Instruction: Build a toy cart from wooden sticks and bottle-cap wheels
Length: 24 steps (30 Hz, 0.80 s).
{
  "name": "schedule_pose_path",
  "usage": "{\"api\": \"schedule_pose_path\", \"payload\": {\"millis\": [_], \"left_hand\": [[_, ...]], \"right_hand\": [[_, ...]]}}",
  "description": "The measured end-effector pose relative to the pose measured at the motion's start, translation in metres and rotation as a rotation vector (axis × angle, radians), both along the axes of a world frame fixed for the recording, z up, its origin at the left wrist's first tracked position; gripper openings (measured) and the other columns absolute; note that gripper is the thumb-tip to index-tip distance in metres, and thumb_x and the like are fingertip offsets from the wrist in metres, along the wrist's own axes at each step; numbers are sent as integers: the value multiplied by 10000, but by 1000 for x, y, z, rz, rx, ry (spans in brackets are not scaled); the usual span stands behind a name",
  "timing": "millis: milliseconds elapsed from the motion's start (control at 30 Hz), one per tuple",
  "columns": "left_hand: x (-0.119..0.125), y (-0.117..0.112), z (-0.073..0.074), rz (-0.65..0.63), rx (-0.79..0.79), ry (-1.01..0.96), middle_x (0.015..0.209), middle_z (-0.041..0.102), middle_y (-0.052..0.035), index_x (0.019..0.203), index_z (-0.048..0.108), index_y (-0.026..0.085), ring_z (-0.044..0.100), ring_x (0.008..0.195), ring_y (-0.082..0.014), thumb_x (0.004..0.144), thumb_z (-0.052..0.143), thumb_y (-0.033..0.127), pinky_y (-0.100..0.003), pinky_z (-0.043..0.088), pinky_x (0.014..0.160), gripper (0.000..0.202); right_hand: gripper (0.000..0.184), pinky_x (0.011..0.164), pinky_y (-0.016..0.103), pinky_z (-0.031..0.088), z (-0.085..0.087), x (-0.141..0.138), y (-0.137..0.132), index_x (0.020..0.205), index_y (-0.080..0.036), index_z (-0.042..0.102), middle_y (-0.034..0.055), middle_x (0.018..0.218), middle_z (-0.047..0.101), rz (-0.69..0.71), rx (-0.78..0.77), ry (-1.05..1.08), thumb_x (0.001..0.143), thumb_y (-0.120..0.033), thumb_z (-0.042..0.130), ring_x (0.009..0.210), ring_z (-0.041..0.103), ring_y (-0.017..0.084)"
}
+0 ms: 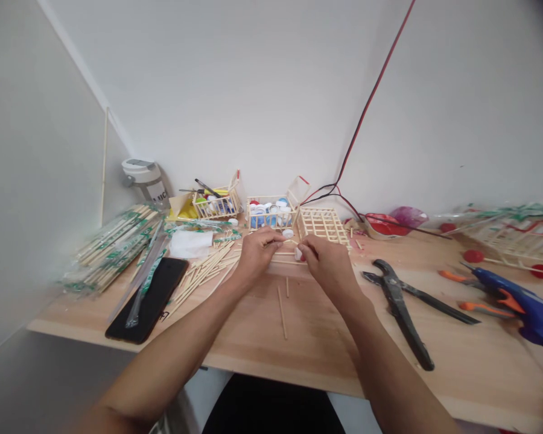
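Over the middle of the table, my left hand [257, 252] is closed in a pinch on what looks like a thin wooden stick [291, 242]. My right hand [326, 262] faces it, thumb and forefinger pinched together; what is between them is too small to make out. Right by its fingertips is a small white and red cap [298, 254]. Another white cap [288, 232] lies just beyond the hands. Behind my right hand stands a lattice frame of sticks [323, 223]. Two loose sticks, one longer [282, 313] and one short [287, 287], lie nearer me.
Loose sticks [203, 271], a phone [147, 301] and bagged sticks [115, 244] lie left. Stick baskets of bottle caps [271, 222] and pens [217, 205] stand behind. Rightward are pliers [400, 304], a blue glue gun [516, 298] and a stick cart [511, 241].
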State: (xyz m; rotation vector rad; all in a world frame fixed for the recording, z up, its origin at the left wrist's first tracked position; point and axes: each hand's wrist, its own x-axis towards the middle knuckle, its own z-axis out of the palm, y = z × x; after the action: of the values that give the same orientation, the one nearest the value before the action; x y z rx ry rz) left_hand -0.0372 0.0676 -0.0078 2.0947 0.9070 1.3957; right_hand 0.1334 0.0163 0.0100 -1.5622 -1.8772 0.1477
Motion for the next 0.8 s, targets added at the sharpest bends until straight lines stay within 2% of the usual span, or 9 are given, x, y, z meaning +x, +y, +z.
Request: {"api": "schedule_pose_path", "payload": {"millis": [600,800], "left_hand": [[0,-1,1,2,-12,1,806,718,-36,790,738,183,643,776,-156,781,630,63,-283,502,747,162],[1,-5,5,9,-44,13,808,713,-31,813,742,182,637,786,-158,785,633,63,-277,488,753,163]], "right_hand": [[206,627,261,326,3,0,-1,694,-206,584,7,626,644,-4,-11,0,869,-220,477,629,574,160],[188,628,246,341,2,2,-1,717,-208,606,-15,635,650,15,-16,78,866,-217,493,614,571,137]]}}
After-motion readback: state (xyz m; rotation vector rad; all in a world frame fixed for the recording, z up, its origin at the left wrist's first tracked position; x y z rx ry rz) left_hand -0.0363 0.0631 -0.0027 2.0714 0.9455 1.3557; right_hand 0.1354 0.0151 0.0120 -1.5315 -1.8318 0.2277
